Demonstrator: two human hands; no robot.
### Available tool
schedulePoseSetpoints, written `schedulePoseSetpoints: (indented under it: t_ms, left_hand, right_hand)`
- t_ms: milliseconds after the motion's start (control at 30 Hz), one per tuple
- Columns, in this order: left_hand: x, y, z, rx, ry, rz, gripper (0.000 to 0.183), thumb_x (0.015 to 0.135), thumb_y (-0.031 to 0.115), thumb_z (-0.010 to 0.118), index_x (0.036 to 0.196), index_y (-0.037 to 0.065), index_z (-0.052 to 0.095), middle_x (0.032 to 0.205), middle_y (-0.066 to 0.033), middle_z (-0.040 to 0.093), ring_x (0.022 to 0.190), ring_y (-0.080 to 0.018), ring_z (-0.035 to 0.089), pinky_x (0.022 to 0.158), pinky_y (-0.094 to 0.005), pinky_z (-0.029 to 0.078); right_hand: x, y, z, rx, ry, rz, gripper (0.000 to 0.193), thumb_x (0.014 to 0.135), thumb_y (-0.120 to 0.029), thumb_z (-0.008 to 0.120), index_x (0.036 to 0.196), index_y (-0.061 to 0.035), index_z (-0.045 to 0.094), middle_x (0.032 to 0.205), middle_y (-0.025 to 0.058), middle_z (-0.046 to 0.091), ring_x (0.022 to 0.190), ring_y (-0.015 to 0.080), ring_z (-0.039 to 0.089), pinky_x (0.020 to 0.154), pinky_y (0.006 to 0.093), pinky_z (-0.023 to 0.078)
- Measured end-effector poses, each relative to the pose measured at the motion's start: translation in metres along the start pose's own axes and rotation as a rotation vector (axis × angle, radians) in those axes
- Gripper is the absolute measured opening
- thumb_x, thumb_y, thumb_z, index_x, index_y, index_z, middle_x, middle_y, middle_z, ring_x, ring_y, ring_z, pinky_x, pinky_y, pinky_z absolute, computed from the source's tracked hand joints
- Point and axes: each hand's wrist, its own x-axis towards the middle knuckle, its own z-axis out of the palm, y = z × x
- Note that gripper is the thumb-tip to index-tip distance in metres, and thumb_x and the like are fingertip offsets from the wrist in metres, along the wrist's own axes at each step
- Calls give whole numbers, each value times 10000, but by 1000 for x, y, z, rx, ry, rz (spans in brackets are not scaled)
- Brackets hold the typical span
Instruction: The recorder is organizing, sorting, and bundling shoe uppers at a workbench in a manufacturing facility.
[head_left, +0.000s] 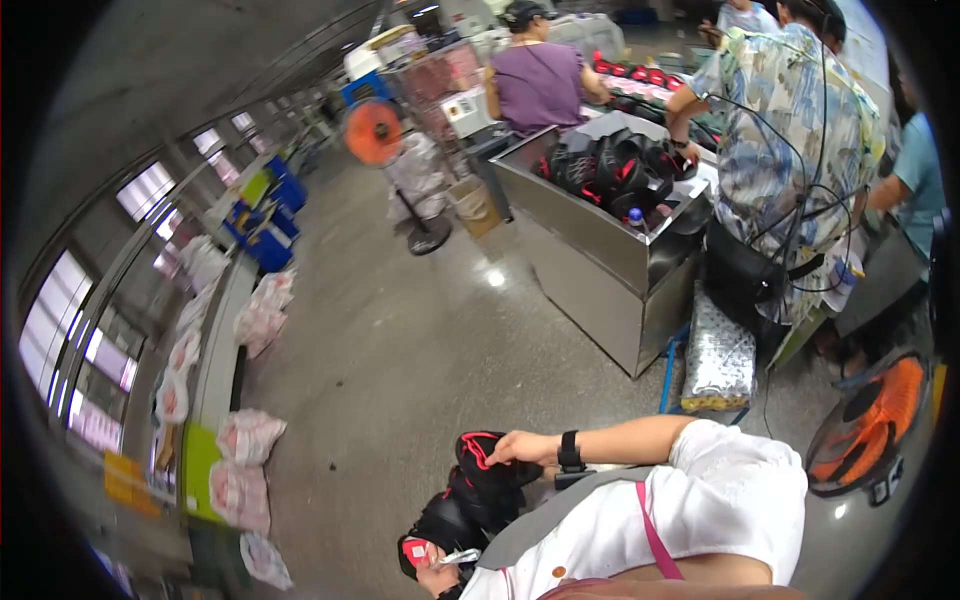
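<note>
Black shoes with red trim are in both of my hands, close to my body at the lower middle. My right hand [515,450], a black band on its wrist, pinches the red-edged opening of one black shoe [487,487]. Lower down, my left hand [437,576] is closed around another black shoe [443,525], near a red patch with a white mark. A small silvery object [461,557] shows beside the left fingers; its kind is unclear. The shoes overlap, so where one ends is hard to see.
A metal bin [590,235] heaped with black-and-red shoes [600,165] stands ahead right, people working around it. An orange fan [374,132] stands beyond; another orange fan [868,425] is at right. White sacks [240,490] line the left. A silvery wrapped package [719,355] lies by the bin.
</note>
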Motion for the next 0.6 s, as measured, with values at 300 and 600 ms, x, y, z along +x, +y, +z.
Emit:
schedulePoseSetpoints:
  t_ms: [300,600]
  left_hand:
    - [223,-110,479,412,-484,128,277,903,362,410,845,136,560,768,34,581,719,-106,529,821,-376,360]
    - [328,-401,898,514,-1301,-225,301,933,309,358,758,110,501,697,-22,538,721,-164,540,811,-447,448]
  right_hand:
    - [46,-223,-194,-149,158,-725,233,836,-136,550,647,-29,468,1146,134,552,1083,201,468,931,368,330]
    - [-57,-369,-420,-700,859,-935,150,741,-93,566,618,-12,535,908,85,585,836,153,509,732,285,390]
